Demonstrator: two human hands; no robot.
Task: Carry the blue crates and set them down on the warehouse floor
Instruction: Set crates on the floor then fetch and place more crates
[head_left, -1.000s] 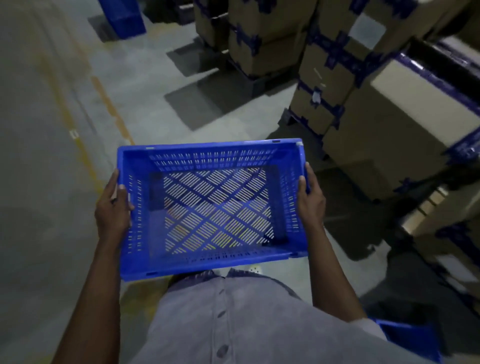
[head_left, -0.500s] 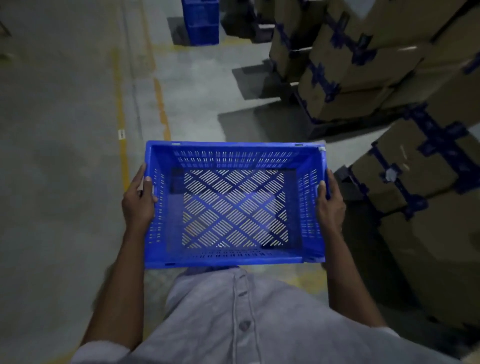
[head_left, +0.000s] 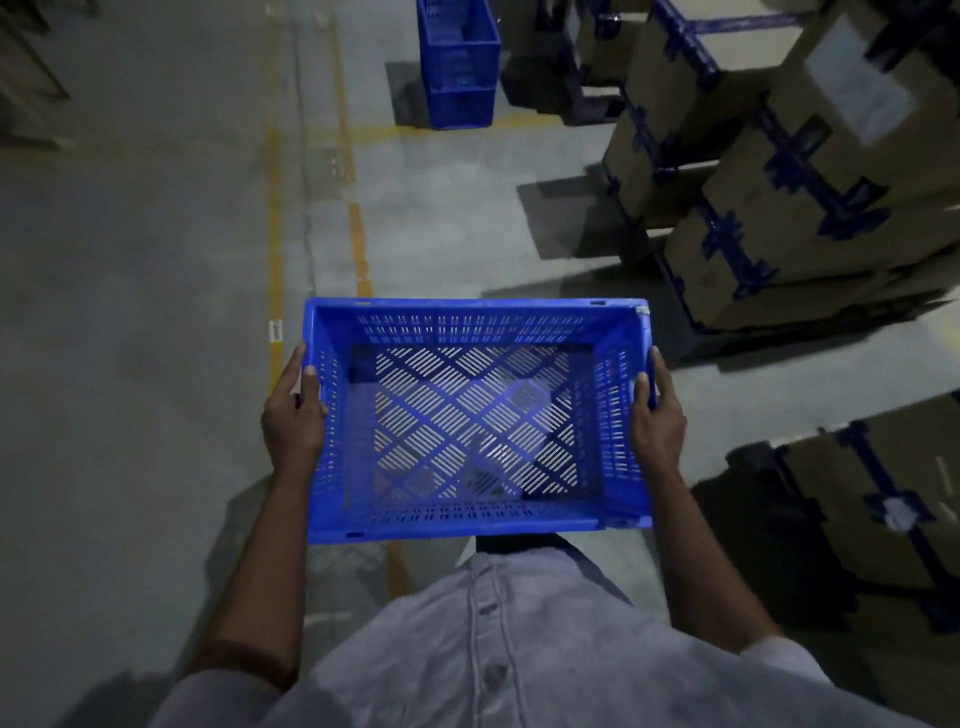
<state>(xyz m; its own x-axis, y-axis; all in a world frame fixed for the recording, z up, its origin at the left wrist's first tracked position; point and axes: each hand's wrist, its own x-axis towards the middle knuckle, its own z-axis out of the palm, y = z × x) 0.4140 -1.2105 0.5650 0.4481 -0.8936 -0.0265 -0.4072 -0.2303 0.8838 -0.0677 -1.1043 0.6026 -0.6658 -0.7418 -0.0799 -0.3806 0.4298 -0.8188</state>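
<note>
- We carry one blue crate (head_left: 467, 522) clear of the ground, level and with its open top upward, directly in front of a grey buttoned shirt (head_left: 519, 649).
- The crate holds nothing. We see the ground through its slotted bottom.
- The left hand (head_left: 291, 421) grips the crate's left end wall. The thumb hooks over the rim and lies against the inner face. The other fingers (head_left: 296, 364) lie close together along the outer face, and only the topmost one shows.
- The right hand (head_left: 657, 421) grips the opposite end wall in the same manner, with the thumb over the rim and inside. Its fingers (head_left: 658, 374) are pressed together on the outside and mostly hidden.
- Both forearms are bare and reach forward on either side of the crate.
- The warehouse floor (head_left: 130, 312) is grey concrete. The carried crate hangs above it and does not touch it.
- Two yellow floor lines (head_left: 358, 234) run from beneath the crate toward the far end of the aisle.
- A small white label (head_left: 275, 331) lies on the left line, just beyond the left hand.
- A second blue crate (head_left: 457, 67) stands on the floor at the far end, well apart from the carried one. We cannot tell whether it is a single unit or a stack.
- Cardboard boxes (head_left: 779, 182) bound with dark blue tape stand stacked along the right side of the aisle.
- One more taped box (head_left: 883, 493) sits near the right forearm.
</note>
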